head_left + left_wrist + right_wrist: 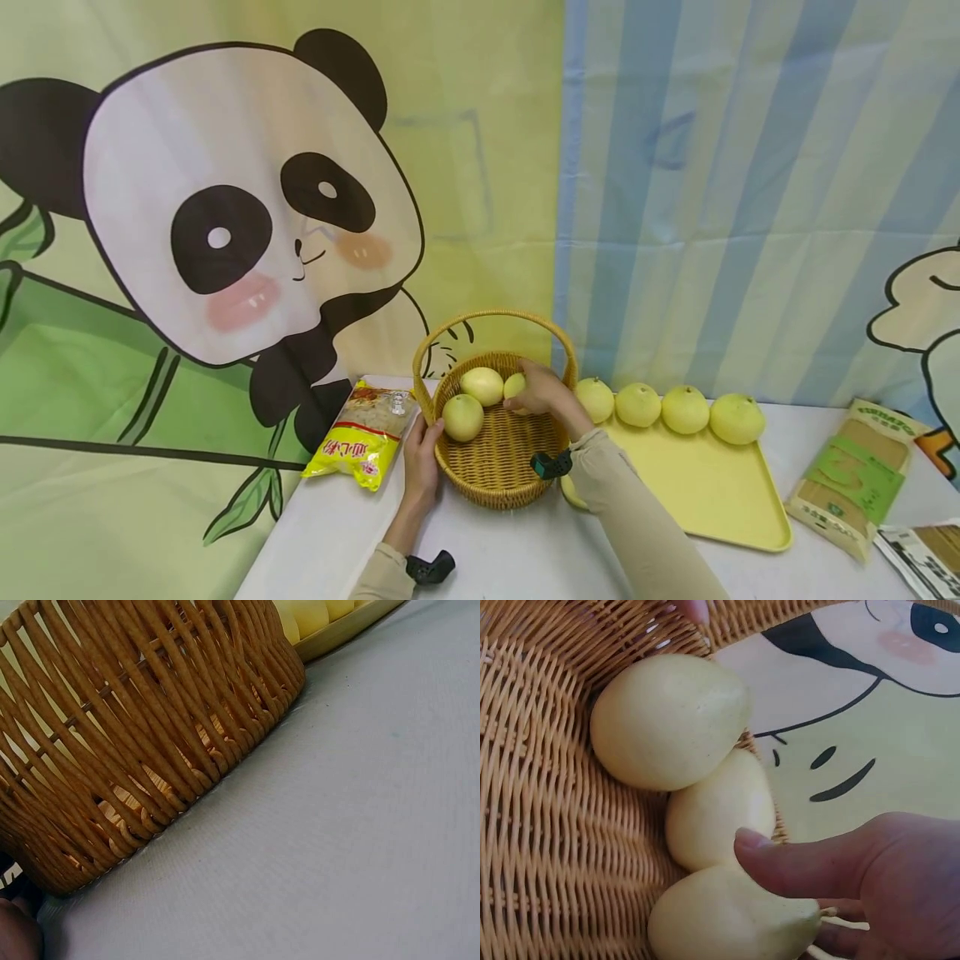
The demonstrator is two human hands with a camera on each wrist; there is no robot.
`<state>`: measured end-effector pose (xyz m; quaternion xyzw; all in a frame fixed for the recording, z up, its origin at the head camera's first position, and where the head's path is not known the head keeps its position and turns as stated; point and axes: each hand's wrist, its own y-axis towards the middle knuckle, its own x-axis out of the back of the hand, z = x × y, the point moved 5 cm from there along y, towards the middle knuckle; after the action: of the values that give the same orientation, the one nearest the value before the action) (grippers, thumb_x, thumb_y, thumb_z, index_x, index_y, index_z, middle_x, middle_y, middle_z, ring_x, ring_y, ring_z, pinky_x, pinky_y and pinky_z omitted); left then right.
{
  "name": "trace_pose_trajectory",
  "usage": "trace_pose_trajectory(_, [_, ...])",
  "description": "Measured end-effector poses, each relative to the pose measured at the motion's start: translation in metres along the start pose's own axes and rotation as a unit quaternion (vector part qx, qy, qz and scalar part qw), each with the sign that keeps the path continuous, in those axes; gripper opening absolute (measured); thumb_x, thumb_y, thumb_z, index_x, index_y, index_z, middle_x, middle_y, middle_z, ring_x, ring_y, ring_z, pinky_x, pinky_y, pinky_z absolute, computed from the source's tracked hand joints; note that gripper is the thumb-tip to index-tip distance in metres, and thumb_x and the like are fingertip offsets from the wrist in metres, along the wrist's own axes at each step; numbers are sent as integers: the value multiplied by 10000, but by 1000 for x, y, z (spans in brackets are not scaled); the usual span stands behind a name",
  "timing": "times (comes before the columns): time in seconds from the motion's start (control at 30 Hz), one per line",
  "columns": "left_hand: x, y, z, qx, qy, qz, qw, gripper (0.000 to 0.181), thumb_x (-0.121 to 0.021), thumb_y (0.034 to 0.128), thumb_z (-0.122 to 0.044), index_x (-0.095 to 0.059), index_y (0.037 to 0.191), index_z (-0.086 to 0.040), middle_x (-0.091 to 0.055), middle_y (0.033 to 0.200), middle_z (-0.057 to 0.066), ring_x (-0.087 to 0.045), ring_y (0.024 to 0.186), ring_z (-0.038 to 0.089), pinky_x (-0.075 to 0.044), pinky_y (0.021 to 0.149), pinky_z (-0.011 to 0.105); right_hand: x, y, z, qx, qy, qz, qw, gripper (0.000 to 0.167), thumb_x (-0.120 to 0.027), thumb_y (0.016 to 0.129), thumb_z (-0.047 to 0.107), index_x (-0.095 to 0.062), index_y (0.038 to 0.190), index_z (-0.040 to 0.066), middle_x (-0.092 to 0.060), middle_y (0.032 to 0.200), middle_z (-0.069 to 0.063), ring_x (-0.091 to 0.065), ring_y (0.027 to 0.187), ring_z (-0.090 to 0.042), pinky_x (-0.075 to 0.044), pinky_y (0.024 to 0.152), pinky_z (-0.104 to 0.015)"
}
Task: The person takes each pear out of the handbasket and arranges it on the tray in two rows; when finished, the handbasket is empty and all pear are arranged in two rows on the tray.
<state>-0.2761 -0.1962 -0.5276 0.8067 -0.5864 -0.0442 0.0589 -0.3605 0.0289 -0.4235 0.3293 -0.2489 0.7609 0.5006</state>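
Observation:
A woven wicker basket (495, 487) with a tall arched handle stands on the table. Inside it are three pale yellow pears: one pear (462, 418) near the left side, another pear (482, 386) towards the back, and a third pear (515, 386) at the right. My right hand (543, 390) reaches in over the rim and holds that third pear; in the right wrist view its thumb (780, 862) lies against the pear (731, 915), with the other fingers mostly hidden. At the basket's left side, my left hand (422, 458) grips the rim near the handle's foot.
Right of the basket lies a yellow tray (720, 492) with a row of pears (684, 409) along its back. A yellow bag (363, 433) sits to the left. Green-labelled packaging (855, 479) and another packet (926, 554) lie at far right. A printed curtain (675, 208) hangs behind.

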Motion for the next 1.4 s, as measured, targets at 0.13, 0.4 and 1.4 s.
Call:
trace_pose_trajectory(0.13, [0,-1,-2,-4,8,-1,10000,486,-528,1091,-333,-540,1548,-166,-554,1576,103,-478,1481,285,-311,1270,502,-2,5,-3,23,149,-36,9999,722,-864,873,81,-526,1505,-9,-579,1503,-228,-574,1336,-430,-551,1032,-510])
trace_pose_trajectory(0.4, [-1,-3,-4,-65,2,-112,9999,427,-547,1092,-302,-599,1488,-152,-622,1495,81,-544,1394,227,-406,1140,241,-8,6,-8,-125,279,241,9992,624,-896,839,88,-651,1412,84,-564,1526,-185,-608,1280,-391,-592,902,-450])
trace_pose_trajectory(1.4, [0,-2,-3,-25,24,-2,10000,433,-531,1098,-326,-586,1495,-162,-616,1504,98,-538,1419,257,-369,1219,438,12,-11,8,595,2740,-12,9599,689,-979,748,175,-715,1380,111,-680,1427,-88,-686,1148,-260,-583,915,-348])
